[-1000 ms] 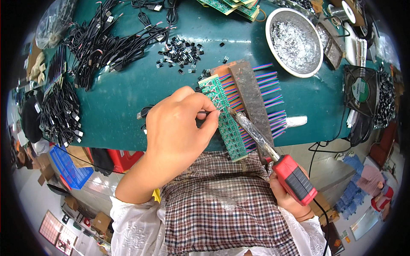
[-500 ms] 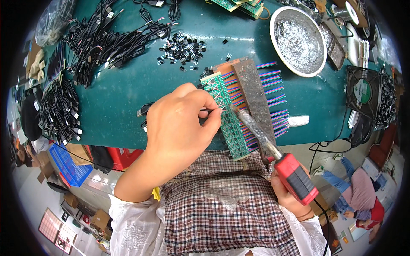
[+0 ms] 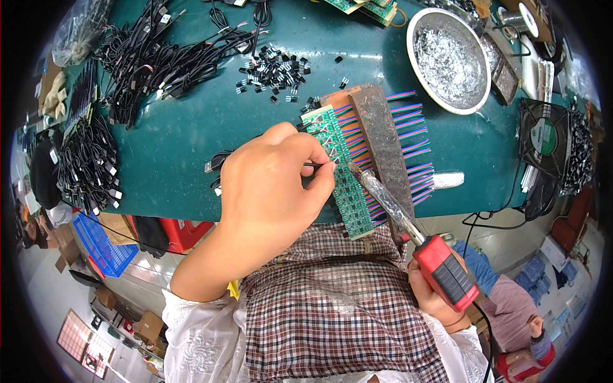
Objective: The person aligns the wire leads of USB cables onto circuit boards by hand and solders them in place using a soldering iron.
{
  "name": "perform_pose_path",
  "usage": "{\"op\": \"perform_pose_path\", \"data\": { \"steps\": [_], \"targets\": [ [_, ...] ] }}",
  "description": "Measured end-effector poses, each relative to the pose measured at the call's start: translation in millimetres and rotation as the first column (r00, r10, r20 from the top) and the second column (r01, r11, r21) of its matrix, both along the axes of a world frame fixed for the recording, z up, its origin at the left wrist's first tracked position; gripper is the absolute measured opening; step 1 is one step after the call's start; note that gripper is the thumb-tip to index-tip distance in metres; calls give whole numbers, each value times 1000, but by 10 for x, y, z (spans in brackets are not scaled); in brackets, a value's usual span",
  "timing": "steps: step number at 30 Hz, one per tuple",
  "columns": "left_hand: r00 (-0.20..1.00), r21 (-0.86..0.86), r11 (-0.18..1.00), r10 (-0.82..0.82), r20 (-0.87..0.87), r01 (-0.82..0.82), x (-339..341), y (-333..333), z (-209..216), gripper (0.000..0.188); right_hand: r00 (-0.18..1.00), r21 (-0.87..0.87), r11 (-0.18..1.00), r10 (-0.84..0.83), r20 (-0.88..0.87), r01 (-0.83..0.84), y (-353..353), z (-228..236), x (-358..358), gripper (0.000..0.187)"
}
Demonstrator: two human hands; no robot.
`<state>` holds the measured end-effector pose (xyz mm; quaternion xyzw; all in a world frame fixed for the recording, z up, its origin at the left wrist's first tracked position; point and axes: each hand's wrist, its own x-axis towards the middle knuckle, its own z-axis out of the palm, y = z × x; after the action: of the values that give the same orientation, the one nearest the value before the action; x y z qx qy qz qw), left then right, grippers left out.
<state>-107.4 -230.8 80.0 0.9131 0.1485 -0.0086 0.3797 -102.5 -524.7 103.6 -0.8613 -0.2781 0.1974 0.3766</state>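
Green circuit-board panel lies slanted near the front of the green table, its upper end toward eleven o'clock and its lower end reaching the front edge at six. It looks light, thin and stiff, with fragile small parts and joints across its face, so the bare long edges or the pale end strip seem the best places to take hold. Soft multicoloured ribbon wires run out at two o'clock beneath a dark, heavy-looking bar and would probably tug if the panel were lifted alone. At nine o'clock the left hand has thumb and forefinger pinched together on a thin black cable, the other fingers curled. The right hand, between four and five, is closed around the red-and-black handle of a soldering iron; most of its fingers are hidden. The iron's tip is just beside the cable end; whether they touch, I cannot tell. A heap of small black components limits room at eleven, and a white-rimmed bowl between one and two. The broadest open room is at nine to ten, between the left hand and the hanging cable bundle.
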Motion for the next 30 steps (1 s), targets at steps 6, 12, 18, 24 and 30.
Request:
{"op": "perform_pose_path", "data": {
  "steps": [6,12,18,24,30],
  "targets": [
    [1000,44,999,-5,2,5,-11,-22,-8,9,994,-3,995,-95,-55,95,29,7,-109,26],
    [1000,69,997,-15,9,14,-9,-33,1,10,968,-9,982,-187,-166,188,18,-13,-142,21],
    [1000,68,998,-15,15,14,-9,-22,-13,10,954,6,977,-208,-218,214,22,37,-136,16],
    [1000,70,997,-18,22,16,-11,-24,-13,10,979,35,986,-155,-132,161,-11,-7,-94,20],
    [1000,60,998,1,27,-3,-18,-14,18,12,987,45,994,-93,-135,100,-165,-81,-146,28]
  ]
}}
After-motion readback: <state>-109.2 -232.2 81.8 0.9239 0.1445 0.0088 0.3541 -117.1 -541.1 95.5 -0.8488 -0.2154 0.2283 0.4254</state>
